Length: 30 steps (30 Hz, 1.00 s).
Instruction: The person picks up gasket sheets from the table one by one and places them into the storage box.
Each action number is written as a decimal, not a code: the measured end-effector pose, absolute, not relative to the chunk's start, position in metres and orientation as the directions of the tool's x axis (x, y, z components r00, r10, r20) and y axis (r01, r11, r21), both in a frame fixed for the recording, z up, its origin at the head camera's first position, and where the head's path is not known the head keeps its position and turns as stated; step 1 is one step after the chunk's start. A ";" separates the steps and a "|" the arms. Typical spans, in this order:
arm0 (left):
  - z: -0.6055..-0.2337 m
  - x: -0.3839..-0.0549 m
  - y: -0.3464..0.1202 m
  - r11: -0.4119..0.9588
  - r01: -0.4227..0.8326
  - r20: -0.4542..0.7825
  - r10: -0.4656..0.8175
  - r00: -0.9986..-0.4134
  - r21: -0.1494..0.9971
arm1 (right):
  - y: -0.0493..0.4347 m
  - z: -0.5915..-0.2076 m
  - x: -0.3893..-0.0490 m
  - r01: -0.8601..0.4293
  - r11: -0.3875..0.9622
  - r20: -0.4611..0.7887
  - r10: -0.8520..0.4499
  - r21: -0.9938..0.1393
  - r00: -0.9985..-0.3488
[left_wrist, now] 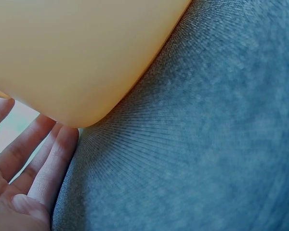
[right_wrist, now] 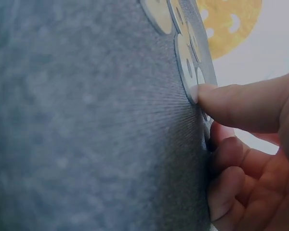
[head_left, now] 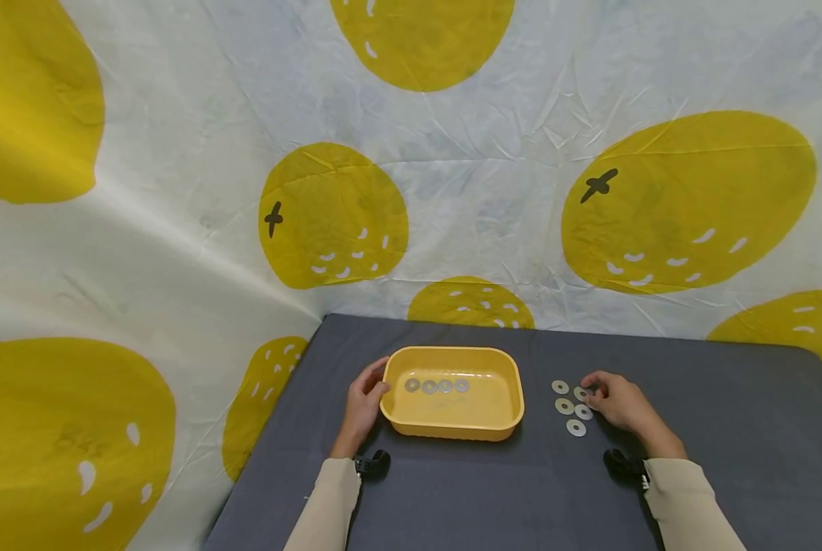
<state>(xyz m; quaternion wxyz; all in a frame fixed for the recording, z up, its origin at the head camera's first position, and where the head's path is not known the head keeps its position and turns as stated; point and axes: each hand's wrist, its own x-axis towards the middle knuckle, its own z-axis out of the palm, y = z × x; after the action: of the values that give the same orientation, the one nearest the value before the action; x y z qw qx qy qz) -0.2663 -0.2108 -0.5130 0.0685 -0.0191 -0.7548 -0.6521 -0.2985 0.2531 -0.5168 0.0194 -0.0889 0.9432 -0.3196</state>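
Note:
A yellow plastic tray [head_left: 452, 428] holds several flat metal washers [head_left: 425, 388] lined up in a row. At its left end my left hand [head_left: 361, 405] holds the rim, thumb over the edge and fingers along the outer wall. In the left wrist view, the fingertips touch the tray's outside [left_wrist: 77, 82]. To the right of the tray, several loose washers [head_left: 563, 409] lie in a cluster. My right hand [head_left: 621, 402] pinches at a washer [head_left: 577, 392] on the cluster's right side with thumb and index finger. The right wrist view has the thumb [right_wrist: 245, 106] against washers, other fingers curled low.
A dark grey cloth [head_left: 480, 497] covers the table. Behind and to the left hangs a white sheet [head_left: 480, 207] printed with yellow fruit. Dark camera straps [head_left: 373, 464] sit around both wrists.

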 end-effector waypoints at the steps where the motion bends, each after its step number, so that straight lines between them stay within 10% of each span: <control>1: -0.513 -0.266 -0.211 0.147 0.118 0.128 -0.058 -0.990 0.982 | 0.253 -0.516 -0.299 -0.152 0.781 0.014 -0.181 -0.606 -0.983; 30: -0.514 -0.265 -0.217 0.103 0.146 0.145 0.016 -0.989 0.984 | 0.256 -0.518 -0.297 -0.154 0.761 0.039 -0.166 -0.630 -0.985</control>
<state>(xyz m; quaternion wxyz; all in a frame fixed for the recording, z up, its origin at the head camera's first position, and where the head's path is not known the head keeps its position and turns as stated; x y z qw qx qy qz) -0.2646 -0.2168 -0.5137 0.0487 -0.0546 -0.7410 -0.6675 -0.2967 0.2562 -0.5185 0.0095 -0.0852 0.9383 -0.3351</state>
